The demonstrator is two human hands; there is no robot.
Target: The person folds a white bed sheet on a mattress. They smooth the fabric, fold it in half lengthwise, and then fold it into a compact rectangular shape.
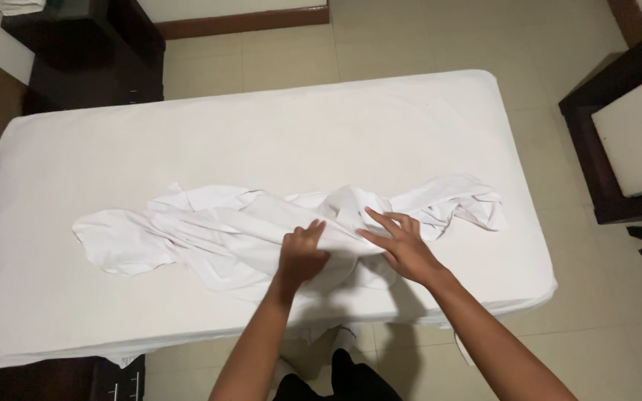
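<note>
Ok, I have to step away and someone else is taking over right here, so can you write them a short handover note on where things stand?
Left hand: fingers curled, pinching a fold of the white cloth near its middle.
Right hand: open, fingers spread, pressing flat on the cloth beside the left hand.
Cloth: lies crumpled and stretched lengthwise across the white-covered table, nearer its front edge.
Done: cloth is on the table, both hands on it.
Left: it is not yet smoothed or folded; wrinkles run its whole length.

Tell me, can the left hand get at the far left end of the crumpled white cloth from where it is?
Probably yes: the left hand rests mid-cloth, and nothing lies between it and that end.
</note>
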